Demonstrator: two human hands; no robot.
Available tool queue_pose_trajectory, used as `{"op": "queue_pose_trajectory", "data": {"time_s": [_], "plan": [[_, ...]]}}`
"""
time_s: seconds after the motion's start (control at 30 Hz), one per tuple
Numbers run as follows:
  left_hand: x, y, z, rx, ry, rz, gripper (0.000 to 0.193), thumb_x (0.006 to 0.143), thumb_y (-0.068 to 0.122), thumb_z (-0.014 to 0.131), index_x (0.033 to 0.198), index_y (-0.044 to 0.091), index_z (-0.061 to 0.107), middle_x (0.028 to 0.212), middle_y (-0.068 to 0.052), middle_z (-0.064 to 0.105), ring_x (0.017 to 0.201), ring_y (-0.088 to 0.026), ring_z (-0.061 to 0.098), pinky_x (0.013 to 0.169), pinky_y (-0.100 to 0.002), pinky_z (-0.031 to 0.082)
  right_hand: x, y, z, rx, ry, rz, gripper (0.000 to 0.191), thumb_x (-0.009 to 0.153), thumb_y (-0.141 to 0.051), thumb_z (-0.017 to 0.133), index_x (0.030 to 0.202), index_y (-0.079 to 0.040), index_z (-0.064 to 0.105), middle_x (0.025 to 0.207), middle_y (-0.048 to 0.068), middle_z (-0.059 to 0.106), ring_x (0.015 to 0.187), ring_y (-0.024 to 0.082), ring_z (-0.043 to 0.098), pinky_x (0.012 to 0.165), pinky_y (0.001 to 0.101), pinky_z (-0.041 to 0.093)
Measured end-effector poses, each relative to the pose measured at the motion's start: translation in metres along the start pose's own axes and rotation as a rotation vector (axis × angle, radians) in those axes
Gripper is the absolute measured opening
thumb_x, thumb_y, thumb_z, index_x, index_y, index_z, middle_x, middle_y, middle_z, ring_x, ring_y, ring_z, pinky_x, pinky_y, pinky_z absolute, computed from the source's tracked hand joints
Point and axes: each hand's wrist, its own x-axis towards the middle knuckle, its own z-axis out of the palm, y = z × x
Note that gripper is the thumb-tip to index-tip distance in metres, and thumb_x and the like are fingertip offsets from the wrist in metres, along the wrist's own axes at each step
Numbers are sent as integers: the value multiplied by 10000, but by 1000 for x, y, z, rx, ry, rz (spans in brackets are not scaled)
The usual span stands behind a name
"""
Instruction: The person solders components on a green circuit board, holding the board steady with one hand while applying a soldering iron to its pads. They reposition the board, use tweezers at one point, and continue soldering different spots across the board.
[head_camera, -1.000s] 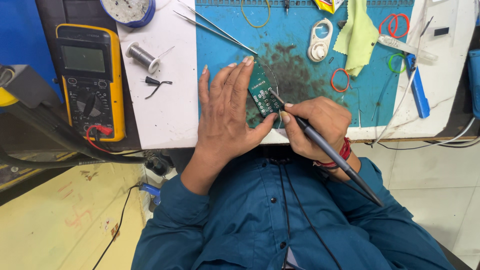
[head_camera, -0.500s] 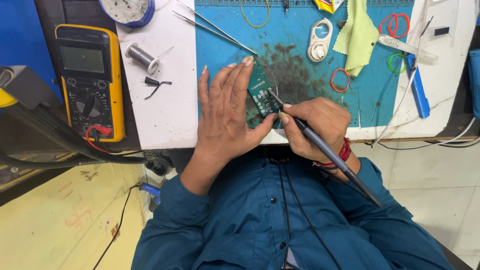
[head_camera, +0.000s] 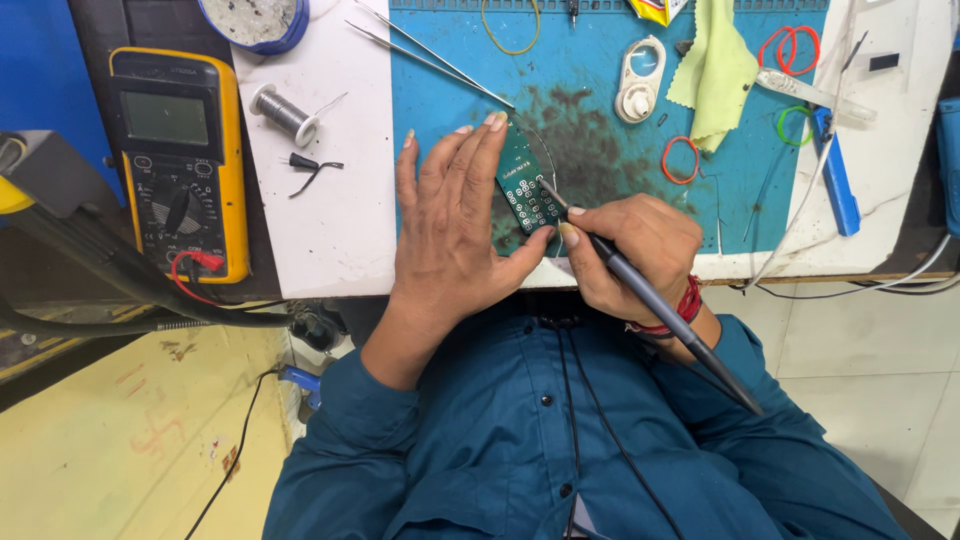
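My left hand (head_camera: 455, 225) lies flat on the blue mat (head_camera: 600, 120), its fingertips and thumb pinning a small green circuit board (head_camera: 527, 185). My right hand (head_camera: 630, 255) grips a dark soldering iron (head_camera: 650, 300) like a pen. The iron's tip touches the board's lower right part. A thin wire curves from the board's top edge. Both forearms wear teal sleeves, and a red band circles the right wrist.
A yellow multimeter (head_camera: 180, 160) sits at the left, with a solder spool (head_camera: 283, 113) and a small black part (head_camera: 310, 165) on the white surface. Long tweezers (head_camera: 430, 55), a white tool (head_camera: 640, 80), a green cloth (head_camera: 715, 70), rubber bands (head_camera: 680, 160) and a blue tool (head_camera: 832, 170) lie around.
The iron's tip has shifted slightly over the board. My left hand holds the board in the same place.
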Motion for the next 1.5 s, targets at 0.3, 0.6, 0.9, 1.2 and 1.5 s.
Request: {"op": "queue_pose_trajectory", "data": {"time_s": [0.3,0.6,0.9,1.2,1.5], "plan": [[0,0,1,4,0,-2,1027,809,459,847,1579,37,315,1572,-113,468,1459,-313,415,1294,-587,123,0,0,0,4,2,-11,164,865,-6,817,974,-18,695,849,121,719,722,276,695,653,358,518],[0,0,0,1,0,-2,1031,810,458,850,1583,37,311,1573,-108,468,1461,-308,413,1295,-583,128,0,0,0,22,12,7,159,871,-4,812,972,-20,690,864,119,722,738,276,702,668,356,528],[1,1,0,2,-1,-3,1028,803,450,851,1578,36,317,1566,-109,468,1452,-311,415,1287,-588,132,1,0,0,-3,8,16,161,879,-13,822,986,-16,702,859,118,721,739,272,699,661,358,523],[1,1,0,3,7,5,1031,806,451,852,1580,38,312,1571,-107,463,1453,-310,415,1289,-588,133,0,-1,0,-8,13,25,155,879,-24,820,977,-18,701,858,117,721,736,274,699,659,355,522],[0,1,0,7,2,-3,1032,807,449,852,1583,40,310,1578,-103,459,1455,-309,419,1290,-588,134,0,0,0,-2,-3,8,161,870,-20,818,975,-19,697,871,122,728,739,278,700,663,357,525]]}}
